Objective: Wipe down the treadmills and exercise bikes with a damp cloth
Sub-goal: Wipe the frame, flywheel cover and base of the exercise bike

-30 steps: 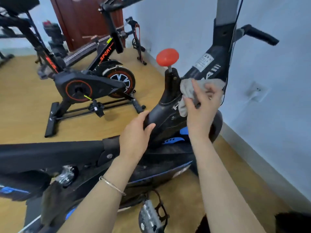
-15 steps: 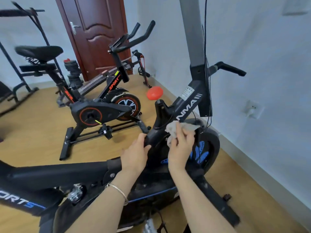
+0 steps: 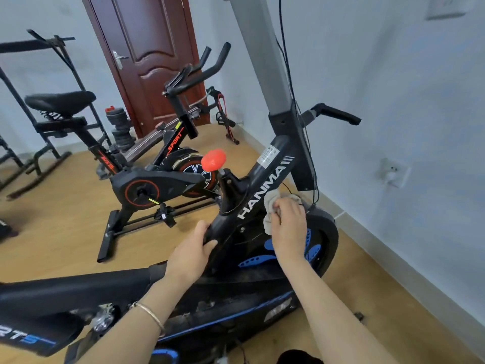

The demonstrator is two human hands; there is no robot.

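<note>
A black-and-blue exercise bike [image 3: 265, 179] with white "HANMA" lettering on its slanted frame fills the lower centre and right of the frame, close to a pale wall. A crumpled grey-white cloth [image 3: 270, 201] lies just right of centre, pressed against the frame where the tube meets the round black flywheel cover [image 3: 326, 232]. The right hand [image 3: 288, 227] holds the cloth there, its fingers curled over it and bunching the fabric. The left hand [image 3: 190, 256], just below centre, grips the lower part of the same slanted tube, thumb on the near side and fingers wrapped round the far side. A thin metal bracelet [image 3: 148, 312] sits on that wrist.

A round red plastic knob [image 3: 213, 159] stands on a short stem above the frame, left of the lettering. A grey metal post [image 3: 262, 56] rises from the frame to the top edge, and a black foam handlebar grip [image 3: 336, 116] sticks out to its right.

In the middle left stands a second black exercise bike with red-orange trim [image 3: 157, 182] marked "SPORT", on a light wooden floor [image 3: 65, 232]. Behind it, at upper centre, is a dark red-brown panelled door [image 3: 154, 48]. A white wall socket [image 3: 392, 174] is on the right wall.
</note>
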